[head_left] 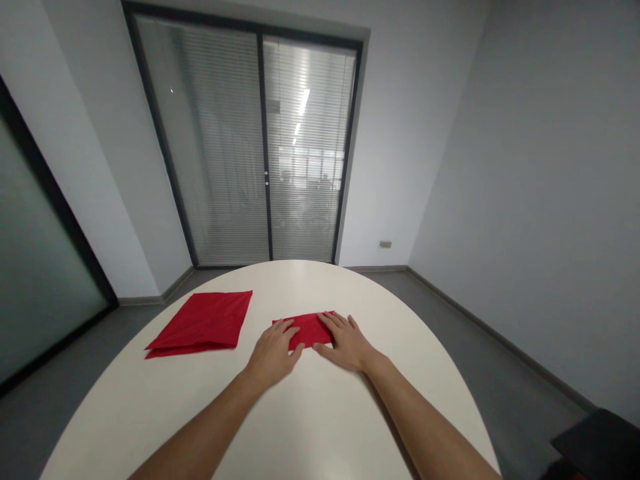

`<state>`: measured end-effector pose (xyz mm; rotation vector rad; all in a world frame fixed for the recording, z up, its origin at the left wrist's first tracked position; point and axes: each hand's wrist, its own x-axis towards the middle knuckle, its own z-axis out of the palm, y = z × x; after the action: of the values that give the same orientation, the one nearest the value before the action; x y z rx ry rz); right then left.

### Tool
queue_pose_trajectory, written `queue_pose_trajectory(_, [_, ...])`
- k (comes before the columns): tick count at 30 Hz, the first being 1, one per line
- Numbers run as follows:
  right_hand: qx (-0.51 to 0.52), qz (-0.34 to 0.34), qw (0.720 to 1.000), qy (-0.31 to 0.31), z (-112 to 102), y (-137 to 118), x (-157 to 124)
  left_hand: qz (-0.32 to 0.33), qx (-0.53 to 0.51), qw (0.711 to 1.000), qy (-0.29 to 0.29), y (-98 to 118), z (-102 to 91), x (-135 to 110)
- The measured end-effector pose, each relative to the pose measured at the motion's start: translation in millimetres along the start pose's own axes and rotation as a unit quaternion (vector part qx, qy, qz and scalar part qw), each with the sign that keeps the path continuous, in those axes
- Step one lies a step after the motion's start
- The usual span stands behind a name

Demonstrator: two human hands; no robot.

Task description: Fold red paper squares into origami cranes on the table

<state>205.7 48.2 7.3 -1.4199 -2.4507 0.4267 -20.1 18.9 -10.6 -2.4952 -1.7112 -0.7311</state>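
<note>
A small folded red cloth (309, 331) lies on the round cream table (310, 413), in front of me. My left hand (274, 350) rests on its left end, fingers spread over the fabric and thumb at the near edge. On the right end lies my right hand (345, 341), its fingers stretched out flat and the thumb apart. Both palms face down, and neither hand grips the cloth. Parts of the cloth's two ends are hidden under the fingers. To the left, apart from my hands, a larger folded red cloth (205, 321) lies in layers.
Beyond the table stands a glass partition with blinds (225, 153) in a dark frame. A plain wall (540, 167) runs along the right, with a socket (385, 245) low on the back wall. A dark flat object (600, 440) shows at the lower right corner.
</note>
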Motion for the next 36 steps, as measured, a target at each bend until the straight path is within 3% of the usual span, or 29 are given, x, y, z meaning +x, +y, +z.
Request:
queue_pose_trajectory(6, [0.008,-0.004,1.0,0.001,-2.5,1.4,-1.2,0.006,-0.016,1.0,0.005,-6.0,-1.2,0.6])
queue_pose_trajectory(16, [0.01,-0.068,0.997,0.021,-9.2,-0.2,-2.7,-0.001,-0.049,0.999,0.02,-3.8,-9.9,2.6])
queue_pose_trajectory(24, [0.021,-0.079,0.996,0.045,-9.3,11.9,0.9,0.042,-0.052,0.998,0.015,-3.6,-11.5,1.4])
queue_pose_trajectory(27, [0.036,-0.076,0.995,0.056,-14.6,14.0,-0.7,0.009,-0.084,0.996,0.017,-6.2,-14.1,2.3])
queue_pose_trajectory(32, [0.151,-0.023,0.986,0.073,-19.0,21.4,-1.0,-0.076,-0.129,0.987,0.052,-8.5,-20.8,4.2])
queue_pose_trajectory(36, [0.329,0.023,0.937,0.117,-12.2,27.1,5.8,-0.134,-0.131,0.978,0.095,-10.8,-20.0,6.0])
